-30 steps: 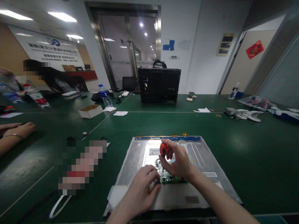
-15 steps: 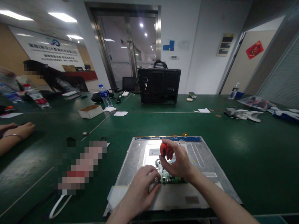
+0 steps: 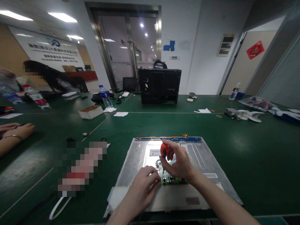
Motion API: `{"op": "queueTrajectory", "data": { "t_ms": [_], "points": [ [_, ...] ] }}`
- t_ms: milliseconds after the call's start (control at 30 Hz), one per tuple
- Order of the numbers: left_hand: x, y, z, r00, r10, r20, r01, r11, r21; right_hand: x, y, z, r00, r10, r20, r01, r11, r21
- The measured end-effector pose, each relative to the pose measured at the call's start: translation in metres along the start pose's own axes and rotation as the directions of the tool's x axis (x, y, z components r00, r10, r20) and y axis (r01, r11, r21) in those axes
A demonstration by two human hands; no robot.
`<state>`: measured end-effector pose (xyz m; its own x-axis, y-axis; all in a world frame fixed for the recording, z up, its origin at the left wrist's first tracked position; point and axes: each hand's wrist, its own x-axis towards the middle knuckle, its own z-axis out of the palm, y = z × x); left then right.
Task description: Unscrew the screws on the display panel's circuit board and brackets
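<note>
A flat grey metal panel [image 3: 203, 162] lies face down on the green table in front of me. A small green circuit board [image 3: 172, 179] sits on its middle. My right hand [image 3: 179, 164] is closed around an orange-handled screwdriver [image 3: 164, 150], held upright with its tip down on the board. My left hand [image 3: 142, 187] rests curled on the panel beside the board's left edge, its fingertips pressed against the board. A blue strip [image 3: 168, 139] runs along the panel's far edge.
A black monitor housing [image 3: 159, 86] stands upright at the table's far side. A small cardboard box [image 3: 91, 111], a water bottle [image 3: 105, 96] and papers lie at the left. Another person's hand [image 3: 16, 130] rests at the far left. Bags and clutter [image 3: 257, 107] sit at the right.
Almost nothing has moved; my left hand's fingers have shifted slightly against the board while my right hand keeps the screwdriver in place.
</note>
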<state>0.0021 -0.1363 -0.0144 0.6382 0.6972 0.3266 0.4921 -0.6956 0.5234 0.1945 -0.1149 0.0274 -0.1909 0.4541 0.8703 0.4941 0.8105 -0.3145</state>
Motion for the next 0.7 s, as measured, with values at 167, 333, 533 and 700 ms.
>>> {"op": "queueTrajectory", "data": {
  "t_ms": [167,333,533,700],
  "points": [
    [0.0008,0.0021,-0.0016,1.0,-0.018,0.014,0.018,1.0,-0.013,0.0005,-0.0013,0.0001,1.0,0.0,-0.014,0.0,1.0,0.022],
    [0.0014,0.0008,-0.0002,0.999,-0.032,0.027,0.032,0.999,-0.013,0.0003,-0.0021,0.0,0.999,0.039,-0.005,-0.038,0.998,0.056],
    [0.0003,0.0016,-0.0002,0.999,-0.037,0.034,0.038,0.999,-0.026,0.0,-0.0034,0.0005,0.999,0.045,0.004,-0.045,0.995,0.09],
    [-0.0005,0.0059,-0.0029,0.999,-0.03,0.028,0.032,0.997,-0.071,-0.0001,-0.0052,0.0006,0.992,0.123,0.022,-0.125,0.978,0.169]
  ]
}}
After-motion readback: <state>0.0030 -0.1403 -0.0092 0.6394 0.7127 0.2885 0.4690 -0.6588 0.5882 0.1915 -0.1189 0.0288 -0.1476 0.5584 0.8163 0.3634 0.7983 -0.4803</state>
